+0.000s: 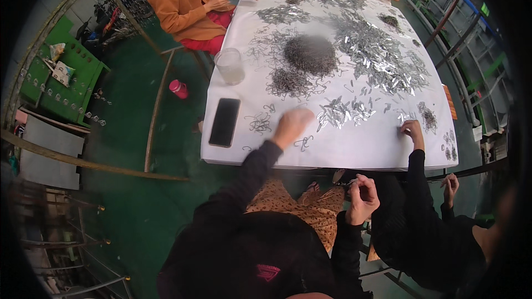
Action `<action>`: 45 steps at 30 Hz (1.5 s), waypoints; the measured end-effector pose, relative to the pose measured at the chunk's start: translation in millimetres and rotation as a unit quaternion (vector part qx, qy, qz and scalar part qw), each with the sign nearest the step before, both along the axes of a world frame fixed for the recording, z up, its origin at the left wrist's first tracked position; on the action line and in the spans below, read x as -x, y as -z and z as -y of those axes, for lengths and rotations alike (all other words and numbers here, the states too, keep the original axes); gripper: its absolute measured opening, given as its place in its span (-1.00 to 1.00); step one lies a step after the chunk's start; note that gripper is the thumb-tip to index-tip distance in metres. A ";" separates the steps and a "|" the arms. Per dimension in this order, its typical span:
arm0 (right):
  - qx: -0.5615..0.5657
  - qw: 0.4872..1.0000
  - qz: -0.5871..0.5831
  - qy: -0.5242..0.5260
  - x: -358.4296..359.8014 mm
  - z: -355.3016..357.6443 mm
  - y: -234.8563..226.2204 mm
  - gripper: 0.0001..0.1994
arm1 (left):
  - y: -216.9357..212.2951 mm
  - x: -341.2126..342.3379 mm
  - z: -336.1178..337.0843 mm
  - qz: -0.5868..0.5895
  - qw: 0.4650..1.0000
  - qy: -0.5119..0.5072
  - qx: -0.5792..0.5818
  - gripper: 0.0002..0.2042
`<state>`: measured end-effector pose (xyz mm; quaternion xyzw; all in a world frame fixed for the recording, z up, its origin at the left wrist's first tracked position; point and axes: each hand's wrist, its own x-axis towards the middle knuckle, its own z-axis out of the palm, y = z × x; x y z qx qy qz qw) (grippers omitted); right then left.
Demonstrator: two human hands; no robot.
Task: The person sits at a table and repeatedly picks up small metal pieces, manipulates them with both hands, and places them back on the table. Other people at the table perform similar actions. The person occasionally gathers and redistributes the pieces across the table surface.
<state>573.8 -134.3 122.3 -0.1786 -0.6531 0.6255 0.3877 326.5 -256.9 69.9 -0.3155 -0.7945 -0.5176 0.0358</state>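
Green floor (127,199) surrounds a white-covered table (366,149) with 4 other people (185,11) about it; a black phone (224,122) lies on top; just beyond the phone stands a clear tub (230,67); right of the phone, the left hand (293,126) blurs over the table near loose wire hooks (259,124), its grip impossible to tell; farther right of the phone lie flat silver pieces (346,112); the right hand (363,200), nearer the body than the phone, pinches narrowly, its contents unclear.

On the left, a black phone (224,122), a pink container (178,89) and a green table (86,76) topped by packets (62,75) are seen.
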 end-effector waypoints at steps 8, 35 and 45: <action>0.023 0.999 0.005 -0.033 -9.9 -2.1 -8.2 -0.77 | 43.6 76.8 -11.2 -0.098 0.960 -0.048 0.259 -0.86; 0.063 0.998 0.002 0.030 -6.9 7.4 8.0 -0.80 | -81.2 -136.4 -14.2 0.031 0.959 0.264 -0.093 -0.89; 0.020 0.994 -0.034 0.106 -3.5 0.1 -8.7 -0.63 | -72.3 -156.8 -17.3 0.084 0.969 0.183 -0.141 -0.93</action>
